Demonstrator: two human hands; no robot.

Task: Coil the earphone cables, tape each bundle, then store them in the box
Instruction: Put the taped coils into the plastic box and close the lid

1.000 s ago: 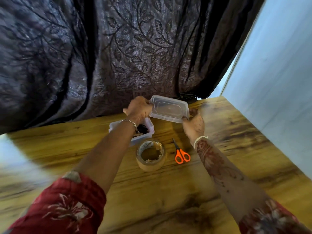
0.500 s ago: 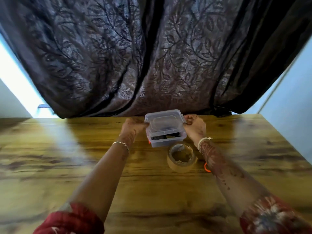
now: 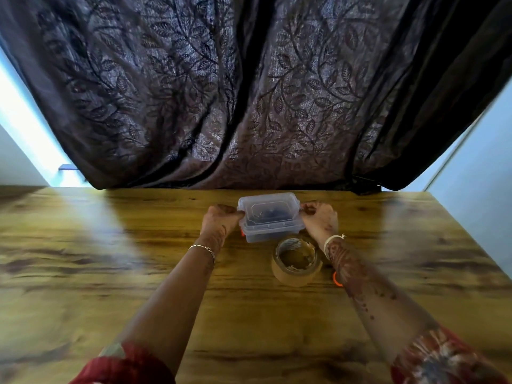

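Lidded box (image 3: 269,218) in grip of left hand (image 3: 220,220), right hand (image 3: 321,220).

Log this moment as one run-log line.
lid: on box | left hand: grips lid's left end | right hand: grips lid's right end | tape roll: on table near box

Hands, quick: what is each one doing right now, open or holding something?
Left hand: closed, holding the left end of the lid on the box.
Right hand: closed, holding the lid's right end.
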